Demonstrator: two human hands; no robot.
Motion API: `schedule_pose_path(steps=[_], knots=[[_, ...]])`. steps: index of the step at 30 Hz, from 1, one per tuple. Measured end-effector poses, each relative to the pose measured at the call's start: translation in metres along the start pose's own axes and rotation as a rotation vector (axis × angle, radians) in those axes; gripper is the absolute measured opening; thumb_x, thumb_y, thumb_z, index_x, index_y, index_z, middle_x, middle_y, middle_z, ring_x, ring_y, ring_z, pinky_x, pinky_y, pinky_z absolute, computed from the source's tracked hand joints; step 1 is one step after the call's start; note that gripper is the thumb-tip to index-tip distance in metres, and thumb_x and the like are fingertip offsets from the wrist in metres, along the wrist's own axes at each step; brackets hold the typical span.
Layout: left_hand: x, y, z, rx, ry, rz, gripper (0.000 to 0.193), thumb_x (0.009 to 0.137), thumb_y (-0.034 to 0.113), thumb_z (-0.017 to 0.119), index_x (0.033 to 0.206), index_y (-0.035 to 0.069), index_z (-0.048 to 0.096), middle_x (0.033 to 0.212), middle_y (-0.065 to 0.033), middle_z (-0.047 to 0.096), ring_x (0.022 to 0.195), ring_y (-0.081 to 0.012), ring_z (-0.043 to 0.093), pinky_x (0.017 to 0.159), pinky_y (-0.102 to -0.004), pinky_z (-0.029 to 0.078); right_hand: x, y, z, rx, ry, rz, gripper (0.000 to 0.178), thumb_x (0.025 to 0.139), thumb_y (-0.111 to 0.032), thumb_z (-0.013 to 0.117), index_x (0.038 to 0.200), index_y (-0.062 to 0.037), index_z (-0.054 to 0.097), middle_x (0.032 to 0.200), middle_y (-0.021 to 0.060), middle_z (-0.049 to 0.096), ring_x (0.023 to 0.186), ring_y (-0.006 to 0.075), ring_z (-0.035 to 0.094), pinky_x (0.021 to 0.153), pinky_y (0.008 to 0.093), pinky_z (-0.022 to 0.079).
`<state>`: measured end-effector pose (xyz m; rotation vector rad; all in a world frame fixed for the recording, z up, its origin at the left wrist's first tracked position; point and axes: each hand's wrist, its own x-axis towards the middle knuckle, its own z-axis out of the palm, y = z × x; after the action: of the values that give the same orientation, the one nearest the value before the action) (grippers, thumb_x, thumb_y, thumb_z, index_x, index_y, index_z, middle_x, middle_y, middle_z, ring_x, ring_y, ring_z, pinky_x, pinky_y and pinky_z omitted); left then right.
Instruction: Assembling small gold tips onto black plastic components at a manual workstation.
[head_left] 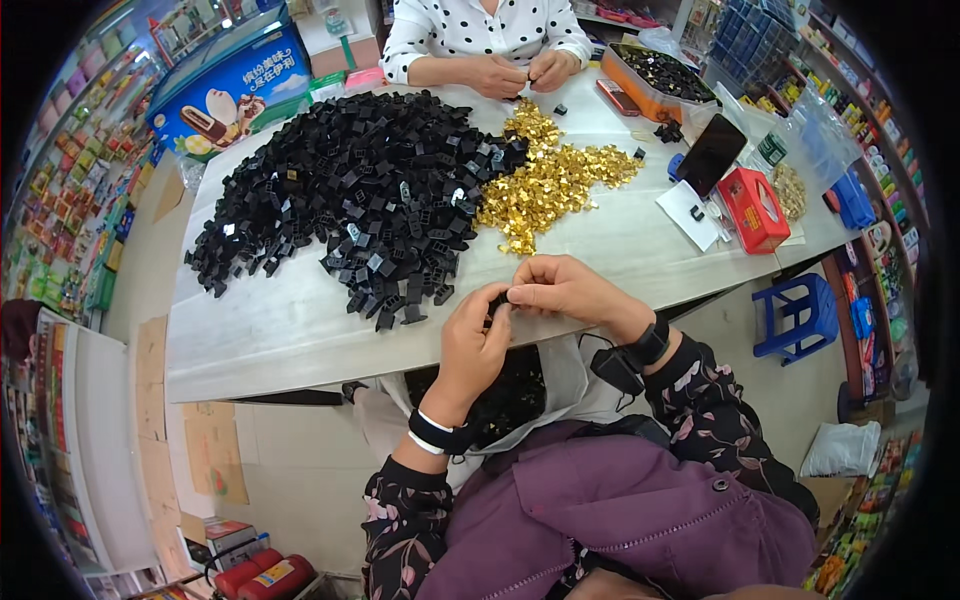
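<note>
Just over the table's near edge, my left hand (478, 338) is closed around a small black plastic piece (497, 302). My right hand (562, 290) pinches at the same piece from the other side, its thumb and forefinger meeting the left fingertips. Fingers cover most of the piece, so its shape is partly hidden. Beyond my hands lies a big heap of black plastic pieces (350, 180), with a spread of small shiny gold pieces (550, 180) touching its right side. Below the table edge, a white bag (560, 385) at my lap contains more dark pieces (510, 400).
Across the pale table (260, 340) a person in a dotted shirt works with both hands (520, 76). At right stand an orange tub (655, 90) of dark pieces, a phone (715, 155) and a red box (753, 210). A blue stool (797, 318) is beside the table.
</note>
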<state>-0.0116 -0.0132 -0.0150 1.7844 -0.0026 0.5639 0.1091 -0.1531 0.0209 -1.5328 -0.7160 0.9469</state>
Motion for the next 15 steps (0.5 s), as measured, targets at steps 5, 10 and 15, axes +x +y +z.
schedule_pose_path(steps=[5,10,15], knots=[[0.009,0.007,0.002,-0.215,0.036,-0.151,0.021,0.09,0.004,0.054,0.11,0.002,0.056,0.087,-0.0035,0.063,0.062,-0.0058,0.056,0.053,-0.0194,0.044,0.006,0.003,-0.002,-0.032,0.145,-0.045,0.019,0.089,-0.025,0.061,0.094,-0.0066,0.061,0.073,-0.0019,0.058,0.065,0.0062,0.055,0.055,0.0209,0.043],[0.012,0.004,-0.007,-0.458,0.082,-0.308,0.015,0.089,0.009,0.058,0.103,0.003,0.057,0.087,-0.0032,0.061,0.064,-0.0068,0.057,0.057,-0.0213,0.047,0.018,0.006,-0.005,-0.894,0.457,-0.325,0.019,0.085,-0.022,0.062,0.096,-0.0068,0.063,0.071,0.0049,0.06,0.062,0.0167,0.059,0.056,0.0275,0.046],[0.007,0.003,-0.005,-0.376,0.099,-0.292,0.02,0.087,0.01,0.063,0.104,0.003,0.055,0.085,-0.0011,0.058,0.064,-0.0054,0.055,0.057,-0.0203,0.047,0.023,0.015,-0.005,-0.971,0.509,-0.473,0.018,0.082,-0.02,0.063,0.095,-0.0078,0.065,0.073,0.0087,0.06,0.063,0.0231,0.059,0.058,0.0312,0.047]])
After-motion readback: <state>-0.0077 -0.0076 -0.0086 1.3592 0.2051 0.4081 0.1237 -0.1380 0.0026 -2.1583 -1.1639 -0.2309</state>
